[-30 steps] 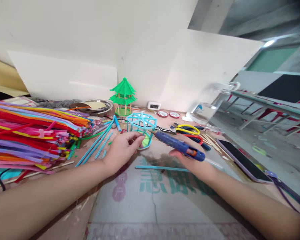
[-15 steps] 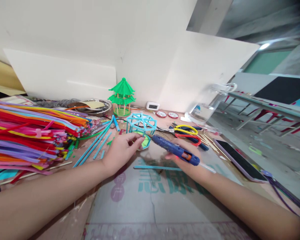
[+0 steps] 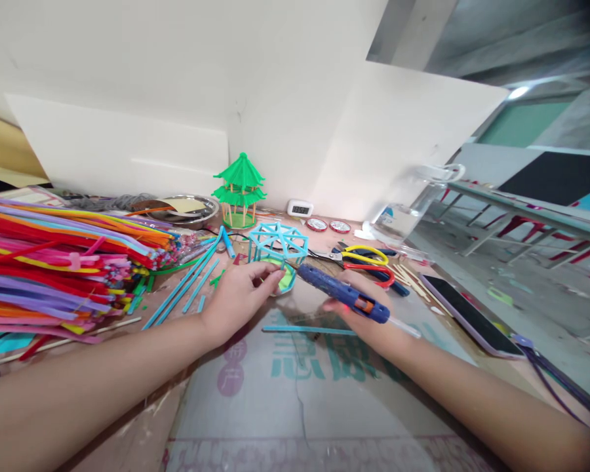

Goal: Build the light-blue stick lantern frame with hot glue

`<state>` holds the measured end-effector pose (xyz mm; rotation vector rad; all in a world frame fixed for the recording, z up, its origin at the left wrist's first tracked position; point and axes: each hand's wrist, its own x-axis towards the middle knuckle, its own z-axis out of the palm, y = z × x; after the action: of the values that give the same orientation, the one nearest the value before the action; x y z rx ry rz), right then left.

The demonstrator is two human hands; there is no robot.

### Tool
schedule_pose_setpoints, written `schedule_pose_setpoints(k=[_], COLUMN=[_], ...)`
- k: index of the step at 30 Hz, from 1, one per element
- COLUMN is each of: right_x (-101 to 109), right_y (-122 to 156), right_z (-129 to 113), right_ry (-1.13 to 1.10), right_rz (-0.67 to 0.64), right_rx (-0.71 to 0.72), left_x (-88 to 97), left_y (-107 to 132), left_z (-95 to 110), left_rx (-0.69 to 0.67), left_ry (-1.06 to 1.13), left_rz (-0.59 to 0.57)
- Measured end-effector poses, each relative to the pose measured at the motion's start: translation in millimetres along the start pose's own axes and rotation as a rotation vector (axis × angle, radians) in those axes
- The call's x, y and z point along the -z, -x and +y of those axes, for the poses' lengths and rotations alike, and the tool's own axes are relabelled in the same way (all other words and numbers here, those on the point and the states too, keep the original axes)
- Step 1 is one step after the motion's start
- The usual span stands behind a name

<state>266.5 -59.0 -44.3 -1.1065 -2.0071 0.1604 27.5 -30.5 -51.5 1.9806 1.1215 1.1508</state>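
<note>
A light-blue six-sided frame (image 3: 278, 240), its bars like pipe cleaners or thin sticks, stands on a base with a pale green floor. At its near left side my left hand (image 3: 248, 288) is closed, thumb and fingertips pinching its lower part; the exact grip is partly hidden by the fingers. My right hand (image 3: 358, 308) is wrapped round a dark blue hot glue gun (image 3: 341, 292). The gun's nozzle points left at the frame, close to my left fingertips, and a clear glue stick (image 3: 404, 328) sticks out of its back end.
A blue strip (image 3: 307, 330) lies in front of the hands. Bundled colourful pipe cleaners (image 3: 54, 262) fill the left side. Behind stands a green two-tiered pavilion model (image 3: 242, 187) near a small clock (image 3: 300, 208). Rightward lie pliers (image 3: 366, 255), a phone (image 3: 467, 314) and a clear jug (image 3: 398, 216).
The glue gun's back end and my right hand have shifted very slightly left. My left hand and the frame stay in place.
</note>
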Motion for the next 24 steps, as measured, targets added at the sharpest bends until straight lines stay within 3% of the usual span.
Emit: schedule_pose_setpoints(k=[24], right_x=[-1.2], right_y=[-0.6], right_z=[0.9], right_ry=[-0.002], right_rz=[0.014], right_rx=[-0.040], left_x=[0.8], left_y=[0.2], left_z=[2.9], left_rx=[-0.021], left_ry=[-0.029], left_rz=[0.004])
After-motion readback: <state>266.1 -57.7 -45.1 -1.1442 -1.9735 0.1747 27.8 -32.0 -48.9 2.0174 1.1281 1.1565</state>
